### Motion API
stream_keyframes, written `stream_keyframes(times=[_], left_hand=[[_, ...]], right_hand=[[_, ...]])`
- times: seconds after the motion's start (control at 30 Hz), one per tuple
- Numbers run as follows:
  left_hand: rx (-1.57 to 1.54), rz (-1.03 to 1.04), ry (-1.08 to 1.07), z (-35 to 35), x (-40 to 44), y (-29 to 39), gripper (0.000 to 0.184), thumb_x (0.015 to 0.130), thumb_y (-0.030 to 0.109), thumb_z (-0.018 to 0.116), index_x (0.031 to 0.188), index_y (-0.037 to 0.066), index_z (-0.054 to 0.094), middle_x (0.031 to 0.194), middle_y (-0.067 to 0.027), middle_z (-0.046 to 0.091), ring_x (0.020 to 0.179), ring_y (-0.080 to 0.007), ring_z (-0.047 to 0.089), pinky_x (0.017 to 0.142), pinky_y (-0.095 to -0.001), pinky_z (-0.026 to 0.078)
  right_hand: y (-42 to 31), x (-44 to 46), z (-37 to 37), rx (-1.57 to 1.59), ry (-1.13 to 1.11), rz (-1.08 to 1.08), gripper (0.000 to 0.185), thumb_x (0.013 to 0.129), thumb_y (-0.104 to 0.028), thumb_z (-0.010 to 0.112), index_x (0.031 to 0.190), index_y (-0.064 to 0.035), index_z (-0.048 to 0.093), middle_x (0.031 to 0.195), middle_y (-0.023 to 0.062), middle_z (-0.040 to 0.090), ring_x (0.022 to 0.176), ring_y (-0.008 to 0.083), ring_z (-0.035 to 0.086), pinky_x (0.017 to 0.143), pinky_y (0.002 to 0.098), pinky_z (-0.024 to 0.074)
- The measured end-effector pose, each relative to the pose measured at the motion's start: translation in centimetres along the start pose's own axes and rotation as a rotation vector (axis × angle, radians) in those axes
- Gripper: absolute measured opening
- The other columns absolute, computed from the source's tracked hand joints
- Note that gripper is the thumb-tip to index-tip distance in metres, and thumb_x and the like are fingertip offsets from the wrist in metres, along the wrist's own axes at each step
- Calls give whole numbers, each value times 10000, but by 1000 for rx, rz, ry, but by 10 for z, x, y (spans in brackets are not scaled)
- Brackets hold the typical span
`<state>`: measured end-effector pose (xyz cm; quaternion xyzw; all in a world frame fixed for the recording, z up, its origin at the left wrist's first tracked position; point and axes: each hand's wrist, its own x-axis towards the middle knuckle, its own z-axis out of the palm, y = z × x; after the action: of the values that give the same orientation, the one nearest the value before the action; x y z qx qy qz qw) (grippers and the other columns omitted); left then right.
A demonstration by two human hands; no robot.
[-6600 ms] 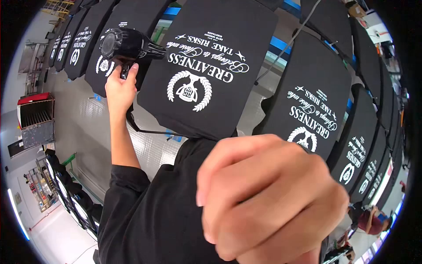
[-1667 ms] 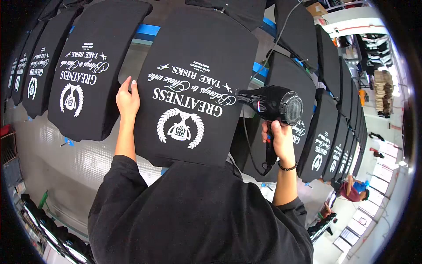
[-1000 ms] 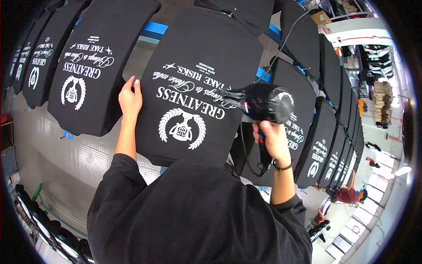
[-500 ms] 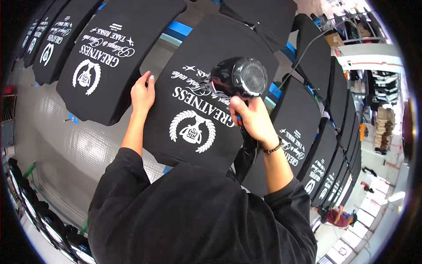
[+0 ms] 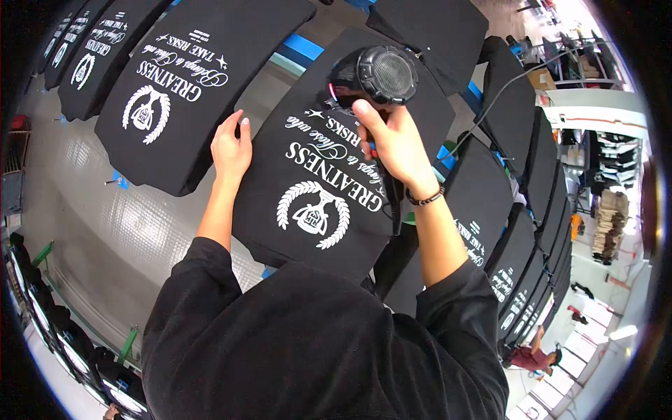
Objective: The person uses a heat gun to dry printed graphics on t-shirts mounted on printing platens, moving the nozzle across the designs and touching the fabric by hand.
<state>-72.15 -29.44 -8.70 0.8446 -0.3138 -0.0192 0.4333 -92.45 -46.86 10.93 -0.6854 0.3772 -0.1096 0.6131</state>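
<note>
A black shirt with white lettering and a wreath print point(image 5: 315, 168) lies flat in front of me. My right hand point(image 5: 395, 147), with a dark bracelet at its wrist, is wrapped round the handle of a black hair dryer point(image 5: 388, 73). The dryer is over the upper part of the print and hides some of the small lettering. At the shirt's left edge is my left hand point(image 5: 231, 147), thumb and fingers apart, holding nothing. Whether it touches the cloth is unclear.
More printed black shirts point(image 5: 175, 91) stand in a row at the left, and others point(image 5: 476, 196) run off to the right. A grey cable point(image 5: 500, 94) hangs at the upper right. A person in a dark red top point(image 5: 530, 359) is at the lower right.
My right hand has carried the dryer from the shirt's right side up and left over the print. My left hand stays by the left edge. The view has turned somewhat.
</note>
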Motion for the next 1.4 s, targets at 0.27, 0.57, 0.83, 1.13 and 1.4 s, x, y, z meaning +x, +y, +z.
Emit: stream_keyframes(times=[0.27,0.57,0.83,1.13,1.4], left_hand=[[19,39,-12,11,10,4,361,988,272,567,1215,7,662,1186,-194,681,1135,-346,632,989,-413,479],[53,82,-61,16,16,17,374,993,290,560,1215,8,663,1181,-192,684,1128,-344,632,983,-419,479],[61,54,-113,19,9,15,395,994,309,556,1234,11,655,1193,-193,680,1139,-350,627,993,-420,474],[82,40,-115,21,6,8,385,989,301,566,1235,19,657,1183,-196,681,1115,-353,638,975,-417,484],[68,9,-120,21,9,4,402,990,314,563,1241,14,653,1199,-202,676,1129,-361,632,984,-427,479]], right_hand=[[20,-32,-34,73,40,-37,444,965,-428,646,940,11,582,636,5,549,477,76,503,453,226,402],[46,-87,-66,50,73,16,511,1010,-474,543,1162,13,522,751,41,554,574,108,532,521,249,457],[80,-144,-100,69,174,35,498,1009,-497,535,1143,-20,490,800,56,552,606,126,536,543,268,472],[86,-171,-110,210,392,108,389,1010,-385,584,890,-18,534,743,50,580,568,119,556,511,268,474],[86,-146,-106,104,214,58,509,1001,-508,542,1164,-30,479,804,60,556,604,133,539,532,274,467]])
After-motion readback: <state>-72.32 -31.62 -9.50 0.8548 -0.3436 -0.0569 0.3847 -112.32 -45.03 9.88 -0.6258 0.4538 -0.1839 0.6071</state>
